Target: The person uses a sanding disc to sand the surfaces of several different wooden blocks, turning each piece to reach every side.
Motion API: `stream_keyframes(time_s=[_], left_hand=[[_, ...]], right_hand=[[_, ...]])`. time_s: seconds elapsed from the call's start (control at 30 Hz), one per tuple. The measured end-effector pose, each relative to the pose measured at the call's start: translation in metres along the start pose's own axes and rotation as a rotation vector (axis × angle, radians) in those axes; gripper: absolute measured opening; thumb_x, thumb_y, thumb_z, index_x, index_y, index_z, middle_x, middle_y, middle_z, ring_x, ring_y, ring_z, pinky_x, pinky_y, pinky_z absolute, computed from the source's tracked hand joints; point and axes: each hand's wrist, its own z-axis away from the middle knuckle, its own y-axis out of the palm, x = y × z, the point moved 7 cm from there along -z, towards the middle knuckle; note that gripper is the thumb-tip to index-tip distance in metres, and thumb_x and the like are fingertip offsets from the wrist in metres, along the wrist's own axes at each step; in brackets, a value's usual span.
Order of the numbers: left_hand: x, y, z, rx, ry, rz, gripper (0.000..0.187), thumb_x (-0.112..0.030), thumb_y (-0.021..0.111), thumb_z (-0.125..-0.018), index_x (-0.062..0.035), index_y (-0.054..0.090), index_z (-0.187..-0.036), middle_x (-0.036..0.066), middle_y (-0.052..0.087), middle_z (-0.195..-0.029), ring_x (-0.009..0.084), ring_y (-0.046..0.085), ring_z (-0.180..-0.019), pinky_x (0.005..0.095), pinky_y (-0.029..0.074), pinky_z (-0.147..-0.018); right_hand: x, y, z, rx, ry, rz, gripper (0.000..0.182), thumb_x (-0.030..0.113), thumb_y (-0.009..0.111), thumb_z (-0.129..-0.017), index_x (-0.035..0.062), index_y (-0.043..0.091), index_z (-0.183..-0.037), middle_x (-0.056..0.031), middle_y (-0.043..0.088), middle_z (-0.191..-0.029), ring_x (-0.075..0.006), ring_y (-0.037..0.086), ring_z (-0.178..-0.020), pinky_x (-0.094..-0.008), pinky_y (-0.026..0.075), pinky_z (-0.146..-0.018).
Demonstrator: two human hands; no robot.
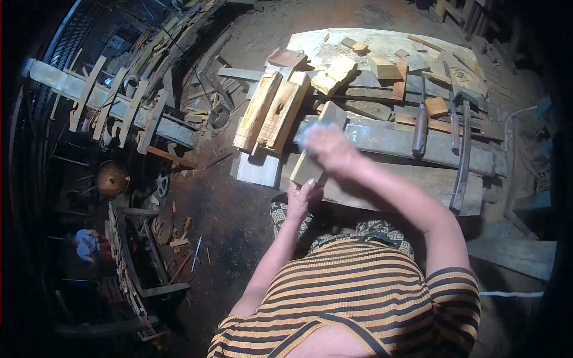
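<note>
My left hand (pixel 303 198) is closed around the near end of a flat wooden board (pixel 307 170), which slants up and away across the bench edge. Over the middle of that board is my right hand (pixel 329 149), smeared by motion, with its fingers bent down onto the wood. A bluish-grey patch shows at its fingertips, too blurred to name. The board's far end (pixel 333 113) sticks out beyond my right hand. Just left of it lie two thick, rough wooden blocks (pixel 258 113) side by side.
On the low workbench (pixel 382 186) to the right lie a hammer-like tool (pixel 463 149) and a wooden-handled tool (pixel 420 134). Wood offcuts (pixel 385 68) are scattered at the back. A plank rack (pixel 125 107) and a round brown object (pixel 113 179) are at left. Another person (pixel 88 244) is at lower left.
</note>
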Motion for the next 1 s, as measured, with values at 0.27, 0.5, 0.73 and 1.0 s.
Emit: stream_keyframes(time_s=[0.27,0.5,0.73,1.0], left_hand=[[-0.012,0.015,0.007,0.012,0.008,-0.046,0.027,-0.014,0.059,-0.088,-0.0025,0.052,-0.111,0.008,0.062,-0.097,0.0115,0.062,-0.078,0.0259,0.053,-0.067],[0.003,-0.007,0.001,0.069,0.182,-0.339,0.033,-0.012,0.059,-0.086,-0.0036,0.051,-0.117,0.007,0.059,-0.108,0.0165,0.059,-0.094,0.0303,0.049,-0.08],[-0.008,0.005,0.002,0.009,-0.005,0.035,0.035,-0.021,0.059,-0.089,-0.004,0.048,-0.118,0.009,0.059,-0.108,0.0176,0.064,-0.086,0.0331,0.057,-0.07],[0.016,-0.025,0.014,-0.229,-0.372,0.513,0.034,-0.026,0.061,-0.085,-0.0081,0.053,-0.113,0.011,0.058,-0.111,0.0258,0.061,-0.095,0.0413,0.055,-0.077]], right_hand=[[0.004,-0.004,-0.009,0.471,0.127,0.227,0.016,0.017,0.058,-0.071,0.0077,0.066,-0.082,-0.0086,0.061,-0.087,-0.0241,0.055,-0.091,-0.0408,0.037,-0.08],[0.057,0.012,0.012,0.292,-0.104,-0.125,0.019,0.019,0.061,-0.069,0.0148,0.065,-0.087,-0.0036,0.061,-0.098,-0.0219,0.054,-0.102,-0.04,0.038,-0.091],[-0.134,-0.025,-0.01,0.273,0.776,-0.11,0.031,0.027,0.049,-0.088,0.0164,0.063,-0.113,-0.0087,0.061,-0.117,-0.0292,0.058,-0.107,-0.0438,0.044,-0.094],[-0.038,-0.031,0.021,-0.045,0.404,-0.377,0.031,0.013,0.052,-0.085,0.0078,0.06,-0.115,-0.0139,0.059,-0.119,-0.0297,0.053,-0.115,-0.0362,0.04,-0.099]])
